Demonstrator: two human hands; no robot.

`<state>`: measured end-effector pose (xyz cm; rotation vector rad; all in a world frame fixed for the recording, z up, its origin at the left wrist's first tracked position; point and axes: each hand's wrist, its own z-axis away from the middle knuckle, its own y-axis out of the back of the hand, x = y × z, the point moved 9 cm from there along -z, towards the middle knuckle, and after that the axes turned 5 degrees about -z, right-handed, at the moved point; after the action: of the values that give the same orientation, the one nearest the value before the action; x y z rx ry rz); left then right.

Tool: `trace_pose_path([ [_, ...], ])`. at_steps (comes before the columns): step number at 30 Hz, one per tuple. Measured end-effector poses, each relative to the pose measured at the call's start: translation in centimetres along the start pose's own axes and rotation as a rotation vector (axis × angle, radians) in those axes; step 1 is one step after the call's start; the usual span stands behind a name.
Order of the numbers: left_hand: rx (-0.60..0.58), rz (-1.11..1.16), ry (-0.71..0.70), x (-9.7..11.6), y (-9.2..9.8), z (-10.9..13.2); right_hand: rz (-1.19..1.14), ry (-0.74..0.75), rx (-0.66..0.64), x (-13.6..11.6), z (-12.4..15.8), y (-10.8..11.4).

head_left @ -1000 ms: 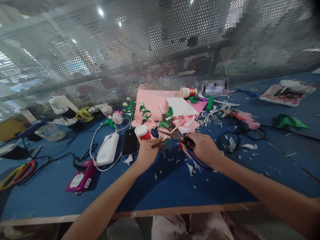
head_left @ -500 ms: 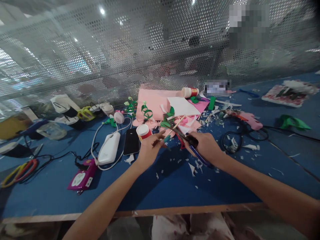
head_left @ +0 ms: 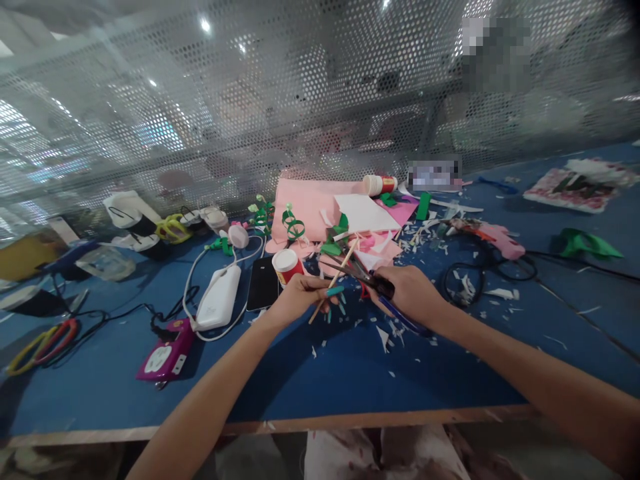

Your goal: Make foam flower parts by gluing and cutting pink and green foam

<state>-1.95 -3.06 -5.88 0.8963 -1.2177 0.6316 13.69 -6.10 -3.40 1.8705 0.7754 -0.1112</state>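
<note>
Between the fingers of my left hand (head_left: 300,297) is a thin wooden stick (head_left: 339,272), tilted up and away to the right. Long teal nails show at its fingertips. My right hand (head_left: 411,292) is closed round a pair of scissors (head_left: 383,285) with dark blue handles. The scissor blades point left and reach the stick, where they seem to cross it; whether they touch it I cannot tell. Just left of the stick stands a red and white paper cup (head_left: 288,265). Beyond the hands lie green paper pieces (head_left: 331,249) and a white paper sheet (head_left: 365,213).
A phone (head_left: 263,285), a white power bank (head_left: 218,297) with its cable and a purple socket block (head_left: 167,353) lie to the left. On the right are a pink glue gun (head_left: 503,241) and a green scrap (head_left: 587,244). Paper bits litter the blue table (head_left: 300,380).
My left hand has turned and the stick now shows at a steeper slant, its lower end sticking out below the fingers. The right hand with the scissors has barely moved.
</note>
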Motion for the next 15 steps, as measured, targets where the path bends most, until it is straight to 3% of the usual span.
trace_pose_path([
  [3, 0.19, -0.184, -0.043, 0.4, 1.1, 0.4, 0.032, -0.024, -0.016, 0.0, 0.1, -0.2],
  [7, 0.56, -0.661, -0.327, 3.3, 2.2, 2.6, 0.048, -0.04, 0.017, -0.4, 0.3, -0.1],
  [9, 0.653, -0.792, -0.43, 4.2, 1.9, 3.6, 0.022, -0.05, 0.035, -0.6, 0.3, -0.1],
  [12, 0.594, -0.738, -0.383, 3.8, 1.9, 3.1, -0.002, -0.018, 0.055, -0.9, 0.3, 0.0],
  [15, 0.372, -0.503, -0.236, 2.3, 1.7, 1.5, 0.016, 0.026, 0.047, -0.7, 0.1, 0.0],
])
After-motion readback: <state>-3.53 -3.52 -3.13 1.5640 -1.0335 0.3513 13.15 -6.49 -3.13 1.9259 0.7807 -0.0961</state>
